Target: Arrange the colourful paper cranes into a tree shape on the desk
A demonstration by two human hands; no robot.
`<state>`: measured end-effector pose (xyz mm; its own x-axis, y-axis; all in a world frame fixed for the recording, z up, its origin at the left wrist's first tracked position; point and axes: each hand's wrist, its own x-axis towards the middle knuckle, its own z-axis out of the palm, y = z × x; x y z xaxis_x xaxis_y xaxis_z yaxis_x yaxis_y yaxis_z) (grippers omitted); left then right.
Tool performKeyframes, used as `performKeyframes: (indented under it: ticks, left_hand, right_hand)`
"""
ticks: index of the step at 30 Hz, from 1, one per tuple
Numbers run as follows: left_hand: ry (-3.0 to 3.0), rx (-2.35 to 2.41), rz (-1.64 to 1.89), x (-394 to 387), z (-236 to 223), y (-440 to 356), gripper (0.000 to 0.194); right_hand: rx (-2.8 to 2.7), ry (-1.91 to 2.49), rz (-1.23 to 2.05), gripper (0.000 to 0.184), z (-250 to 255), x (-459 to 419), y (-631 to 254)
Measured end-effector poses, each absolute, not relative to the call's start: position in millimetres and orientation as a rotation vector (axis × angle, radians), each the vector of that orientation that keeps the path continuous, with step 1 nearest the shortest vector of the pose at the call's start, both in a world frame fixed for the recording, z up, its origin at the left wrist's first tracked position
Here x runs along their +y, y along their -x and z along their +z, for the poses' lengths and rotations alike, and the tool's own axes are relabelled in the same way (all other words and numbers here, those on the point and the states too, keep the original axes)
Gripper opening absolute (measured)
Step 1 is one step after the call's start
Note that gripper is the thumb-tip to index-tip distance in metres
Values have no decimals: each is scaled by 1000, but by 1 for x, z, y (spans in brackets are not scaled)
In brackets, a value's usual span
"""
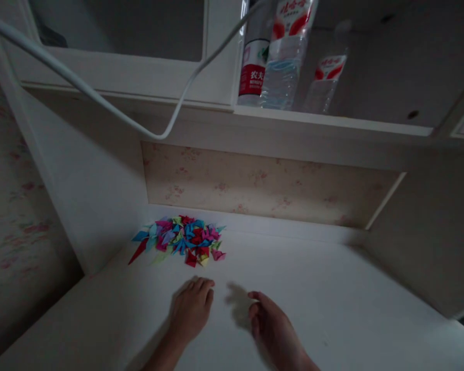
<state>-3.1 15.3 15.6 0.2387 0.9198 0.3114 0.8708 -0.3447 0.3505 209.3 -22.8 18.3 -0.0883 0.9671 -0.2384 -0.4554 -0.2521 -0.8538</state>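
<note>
My left hand (193,308) rests palm down on the white desktop (317,278), its fingers loosely stretched and nothing visible in them. To its right, my right hand (269,323) hovers over the surface, casting a shadow beside it. Its index finger reaches out, the other fingers bend loosely, and no object shows among them. Beyond the left hand lies a pile of folded paper pieces (189,237) in blue, red, pink, purple, green and yellow, which look like origami cranes. Neither hand touches the pile.
A white cable (162,136) hangs down in front of the upper cabinet. On its open shelf (332,122) stand several plastic bottles, including a half-filled water bottle (284,77). White side panels (100,175) and a floral wallpaper strip (255,180) enclose the desk.
</note>
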Motion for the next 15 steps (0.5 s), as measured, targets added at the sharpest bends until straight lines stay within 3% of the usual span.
performKeyframes:
  ticks: [3,6,11,15]
  left_hand:
    - [-2312,1727,794,13,17,0,25]
    - [-2024,1594,924,7,20,-14,24]
    - [-1509,1300,1125,-14,21,-65,33]
    - [-1290,1019,992,-25,10,-95,54]
  right_hand:
    - [-356,843,1730,30,6,-36,-224]
    - [-342,790,1784,27,6,-31,-225]
    - [-918,808,1793,39,-9,-24,-215]
    - [-1289,727,1752,51,-23,-27,-215]
